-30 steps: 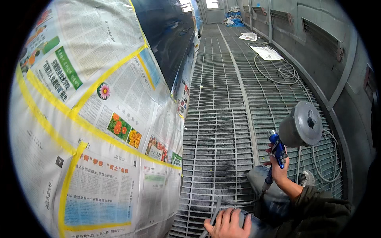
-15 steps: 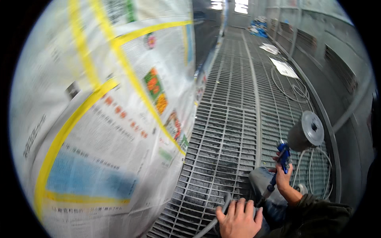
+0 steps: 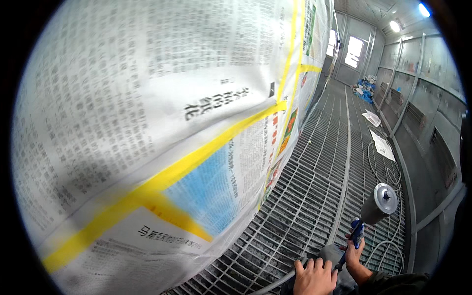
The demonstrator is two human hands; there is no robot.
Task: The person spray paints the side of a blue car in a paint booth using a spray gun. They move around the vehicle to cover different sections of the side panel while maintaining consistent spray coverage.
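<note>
My right hand [image 3: 353, 253] is wrapped round the grip of a blue spray gun [image 3: 358, 231], at the lower right. On top of the gun sits a grey paint cup [image 3: 377, 206] with a round silvery lid, tilted to the right. My left hand [image 3: 316, 281] is beside it at the bottom edge, back up, fingers curled over a grey hose [image 3: 275, 285]; its palm side is hidden. A large bulging surface masked with newspaper [image 3: 123, 98] and yellow tape [image 3: 216, 142] fills the left side, close to me but apart from both hands.
Underfoot runs a metal grating floor [image 3: 314, 162]. Along the right wall [image 3: 418, 98] lie coiled pale hoses [image 3: 386, 250] and flat paper sheets [image 3: 382, 145]. A blue and white heap [image 3: 365, 88] sits near the far windowed door [image 3: 354, 51].
My view has swung left and nearer the masked surface, which now fills more of the picture. Hands, spray gun and cup appear lower and slightly further right. Both grips look unchanged.
</note>
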